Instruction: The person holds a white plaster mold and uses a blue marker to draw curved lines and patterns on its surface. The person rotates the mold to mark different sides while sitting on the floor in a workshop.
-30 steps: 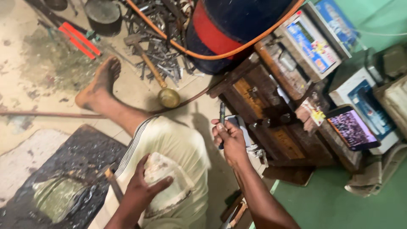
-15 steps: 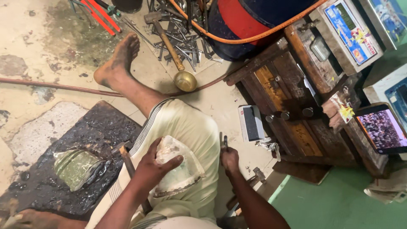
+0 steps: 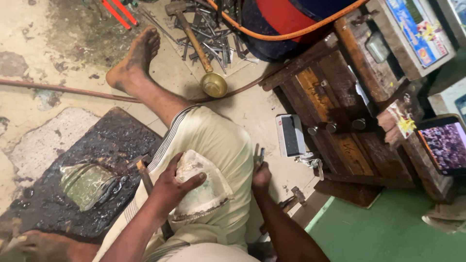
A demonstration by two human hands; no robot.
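Item 1. Left hand (image 3: 170, 187): clasped over the pale lump (image 3: 201, 187), fingers spread across its top and pressing it onto my thigh (image 3: 218, 140), which is covered in light cloth.

Item 2. Pale lump: whitish, domed, with a dark ragged rim along its lower edge. It rests on the thigh, under the left hand.

Item 3. Right hand (image 3: 261, 177): clenched round a thin metal tool (image 3: 258, 156), held just beside the thigh. The tool's tips point up and away, clear of the lump.

Item 4. Step in hand, as I judge it: the piece is steadied and the tool is ready but not applied. Bringing the two together would call for a firm left grip and the tips turned toward the lump.

Item 5. Surroundings:
- To the left, a dark wet slab (image 3: 97, 160) bearing a greenish block (image 3: 87, 182).
- Ahead on the floor, a long hammer (image 3: 194, 34) and a brass bowl (image 3: 214, 85).
- To the right, a wooden chest (image 3: 340, 111), with a small grey box (image 3: 290, 135) at its foot.
- Near my right forearm, a small hammer (image 3: 291, 199).

Item 6. Not determinable:
- Whether the tool is tweezers or pliers; my fist hides its handles.
- The underside of the lump.
- The lit screen (image 3: 444, 145), cut off at the frame edge.
- The heap of metal pieces beyond the hammer, too tangled to sort.
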